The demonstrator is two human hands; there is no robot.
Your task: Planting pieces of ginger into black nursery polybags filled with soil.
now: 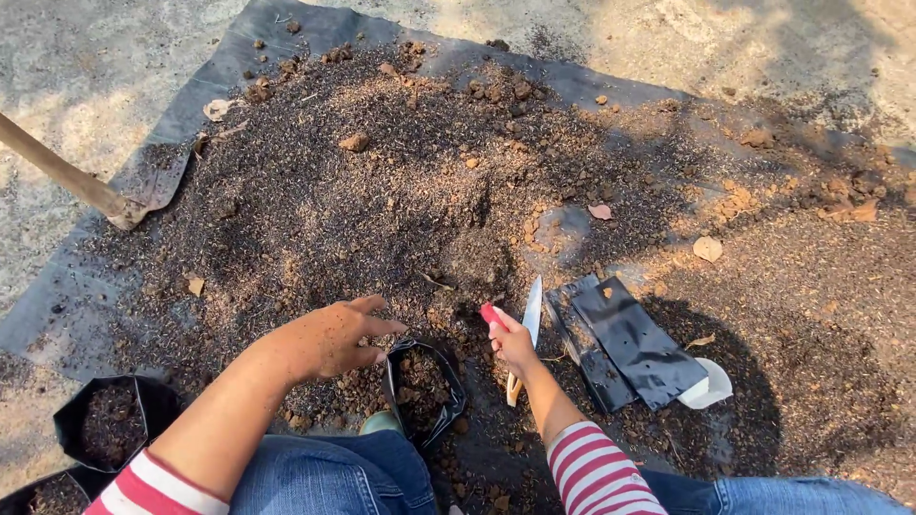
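My left hand point(332, 336) is dusty with soil and rests on the rim of a small black plastic grow bag point(425, 386), half filled with soil, in front of my knees. My right hand point(510, 343) grips a red handle with a narrow light blade pointing up point(532, 310); a pale wooden piece shows below the wrist. The soil mix heap point(401, 181) spreads over a black plastic sheet point(286, 29). A stack of flat empty black bags point(625, 343) lies just right of my right hand.
Two filled black bags point(105, 424) stand at the lower left. A wooden tool handle point(57, 172) comes in from the left edge, its head buried at the soil's edge. A white scrap point(711, 386) lies under the flat bags. Bare concrete surrounds the sheet.
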